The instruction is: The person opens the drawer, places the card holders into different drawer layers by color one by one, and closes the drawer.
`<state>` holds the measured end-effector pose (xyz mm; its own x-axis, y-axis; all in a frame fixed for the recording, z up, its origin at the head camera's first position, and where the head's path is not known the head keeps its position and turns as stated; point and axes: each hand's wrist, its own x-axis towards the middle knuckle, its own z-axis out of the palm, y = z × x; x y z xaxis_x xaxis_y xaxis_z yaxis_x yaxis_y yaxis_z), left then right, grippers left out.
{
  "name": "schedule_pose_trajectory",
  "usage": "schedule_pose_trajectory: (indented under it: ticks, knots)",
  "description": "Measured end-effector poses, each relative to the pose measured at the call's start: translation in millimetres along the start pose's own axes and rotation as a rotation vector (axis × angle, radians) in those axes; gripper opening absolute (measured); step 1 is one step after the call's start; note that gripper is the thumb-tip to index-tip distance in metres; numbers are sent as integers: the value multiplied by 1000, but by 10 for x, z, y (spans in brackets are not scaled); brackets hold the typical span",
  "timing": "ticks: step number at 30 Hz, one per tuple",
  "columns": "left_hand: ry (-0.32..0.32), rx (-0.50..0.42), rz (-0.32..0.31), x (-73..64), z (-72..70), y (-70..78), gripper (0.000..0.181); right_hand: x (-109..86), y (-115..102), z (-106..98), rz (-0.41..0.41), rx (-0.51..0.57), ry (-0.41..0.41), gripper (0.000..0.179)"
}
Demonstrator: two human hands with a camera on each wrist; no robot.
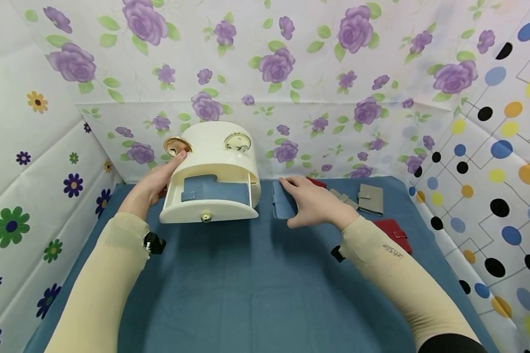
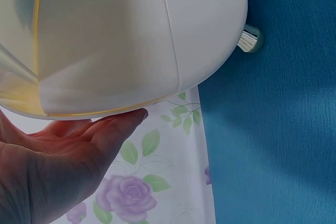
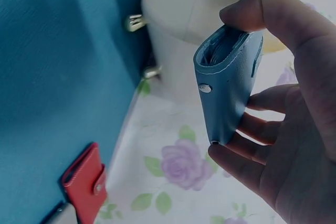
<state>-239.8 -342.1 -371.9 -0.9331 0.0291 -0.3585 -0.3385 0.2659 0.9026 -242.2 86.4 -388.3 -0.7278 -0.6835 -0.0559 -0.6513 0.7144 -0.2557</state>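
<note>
**Beside the cream box, a blue wallet in a careful pinch**

Just right of the open drawer, at the far part of the table, the blue wallet is gripped by the right hand, thumb on one edge and fingers spread along the opposite one. The right wrist view shows its open end, with layered inner leaves and a metal stud; whether its lower edge touches the cloth, I cannot tell. A good hold here would keep thumb and fingers opposed, firm enough to stop the leaves fanning, with the palm away from the strap. Passing near the drawer's curved front, the wallet would be best kept level and clear of the gold knob.

Inside the drawer lies more blue leather, so a flat approach would likely avoid snagging.

Against the side of the cream box, the left hand lies with fingers extended, not curled round anything. Light, steady contact should suffice; hard pushing could slide the box.

Farther right are two grey wallets and a red wallet, with another red piece partly hidden behind the right hand. Blue cloth covers the table.
</note>
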Motion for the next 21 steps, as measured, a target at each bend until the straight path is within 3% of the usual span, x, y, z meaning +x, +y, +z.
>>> schedule_pose_trajectory:
  ticks: [10,21]
  knots:
    - [-3,-13,4,1,9,1,93,-56,-176,-194,-20,26,41,113]
    - [-12,-21,3,32,5,-15,93,10,-389,-365,-99,62,44,111]
